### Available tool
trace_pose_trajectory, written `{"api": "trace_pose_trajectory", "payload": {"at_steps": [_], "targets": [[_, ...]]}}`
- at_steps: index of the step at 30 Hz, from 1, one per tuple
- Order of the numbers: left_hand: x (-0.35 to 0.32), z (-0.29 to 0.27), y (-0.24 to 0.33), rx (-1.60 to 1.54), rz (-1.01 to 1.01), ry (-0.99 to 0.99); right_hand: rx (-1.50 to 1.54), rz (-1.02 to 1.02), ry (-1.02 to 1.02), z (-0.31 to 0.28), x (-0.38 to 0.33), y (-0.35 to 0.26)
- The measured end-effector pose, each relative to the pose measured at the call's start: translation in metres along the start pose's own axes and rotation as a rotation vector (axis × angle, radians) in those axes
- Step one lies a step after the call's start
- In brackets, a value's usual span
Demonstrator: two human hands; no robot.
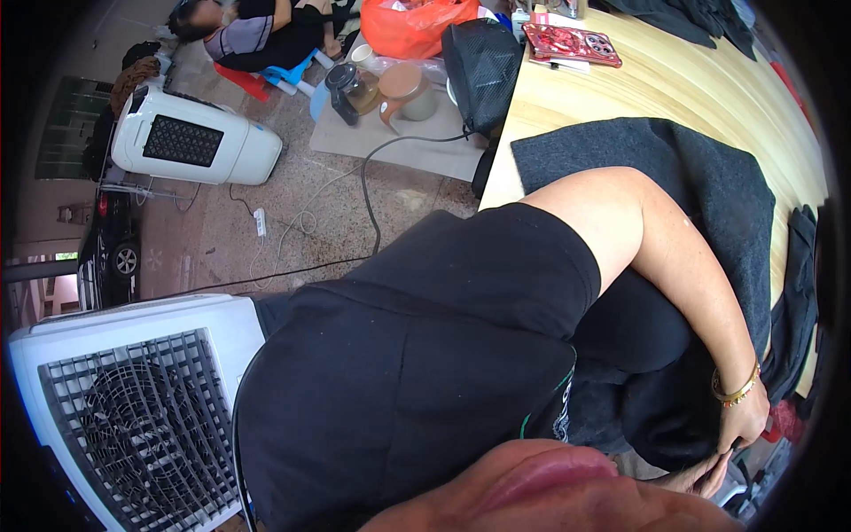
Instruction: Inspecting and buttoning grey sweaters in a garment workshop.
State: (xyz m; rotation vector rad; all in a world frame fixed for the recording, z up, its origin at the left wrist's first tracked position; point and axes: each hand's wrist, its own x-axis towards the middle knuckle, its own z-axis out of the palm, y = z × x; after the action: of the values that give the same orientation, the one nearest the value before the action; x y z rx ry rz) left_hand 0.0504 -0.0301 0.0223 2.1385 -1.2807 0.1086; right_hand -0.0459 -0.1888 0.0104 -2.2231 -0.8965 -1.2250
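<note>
Reaching down along my own front, my right hand [743, 424] sits at the lower right, gold bracelet [736, 388] on the wrist, fingers curled into the black cloth [660, 417] bunched against my lap beside the wooden table [709, 84]. How firmly they pinch it I cannot tell, as the fingertips sink into the folds. A second hand [700, 479], my left as far as I can judge, peeks out just beneath, mostly covered; whether it is open or closed is hidden.

On the floor mat [417, 151] stand a brown lidded jug [403, 89], a dark-lidded pot [347, 89] and a white cup [362, 55]; their contents do not show. An orange plastic bag [412, 25] bulges behind them, its load unseen. On the table lies a flat red patterned package [572, 43] and a grey felt sheet [656, 168]. Two white fan units [191, 137] stand on the floor, the nearer one cut off at the edge. My black shirt [408, 372] blocks most of the middle.
</note>
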Motion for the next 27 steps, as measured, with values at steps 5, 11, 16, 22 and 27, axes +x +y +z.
{"api": "trace_pose_trajectory", "payload": {"at_steps": [5,11,16,22,27], "targets": [[0.008,0.007,-0.008,-0.034,0.040,0.038,0.042,0.113,0.030,0.005,-0.001,-0.009],[0.006,0.008,-0.011,-0.106,0.019,0.066,0.086,0.198,0.010,0.003,-0.004,-0.013],[0.002,0.003,-0.010,-0.097,0.056,0.018,0.133,0.246,-0.004,0.001,-0.007,-0.007],[-0.011,0.000,-0.011,-0.110,0.058,0.001,0.307,0.413,-0.052,0.001,-0.016,0.002],[-0.005,-0.004,-0.017,-0.141,0.080,-0.008,0.585,0.657,-0.086,0.001,-0.024,0.020]]}}
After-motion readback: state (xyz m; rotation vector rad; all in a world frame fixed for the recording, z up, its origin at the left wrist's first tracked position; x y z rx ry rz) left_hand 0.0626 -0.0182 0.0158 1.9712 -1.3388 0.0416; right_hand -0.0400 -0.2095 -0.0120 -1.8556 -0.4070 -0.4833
